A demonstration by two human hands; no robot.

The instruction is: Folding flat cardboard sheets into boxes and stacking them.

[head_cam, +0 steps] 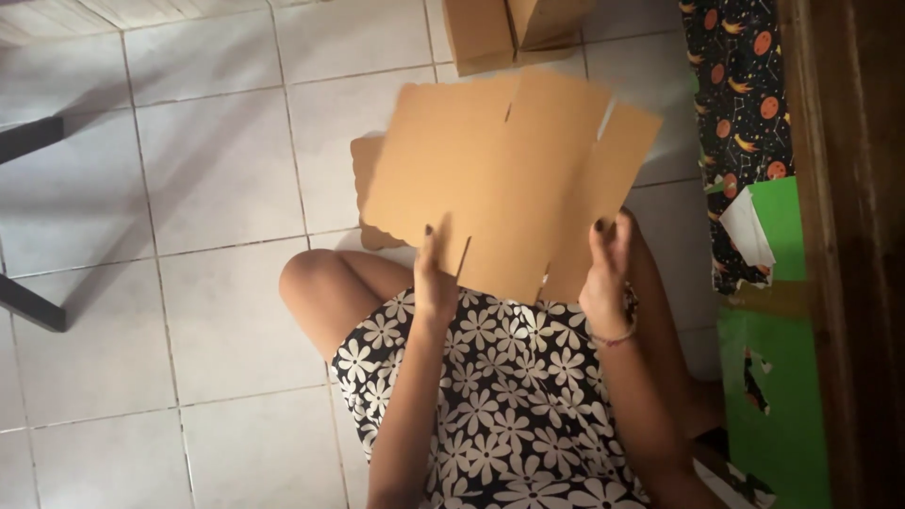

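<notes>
Flat brown cardboard blank [509,179] upright above the lap, both hands, left [435,283] and right [606,278], clamped on its lower edge.

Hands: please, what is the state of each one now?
Left hand: closed on the lower edge of the flat cardboard sheet.
Right hand: closed on the same sheet's lower right edge.

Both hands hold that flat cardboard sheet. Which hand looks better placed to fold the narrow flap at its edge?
Probably the right hand. It grips the cardboard sheet just below the narrow flap on that side. The left hand holds the bottom edge, farther from it.
</notes>
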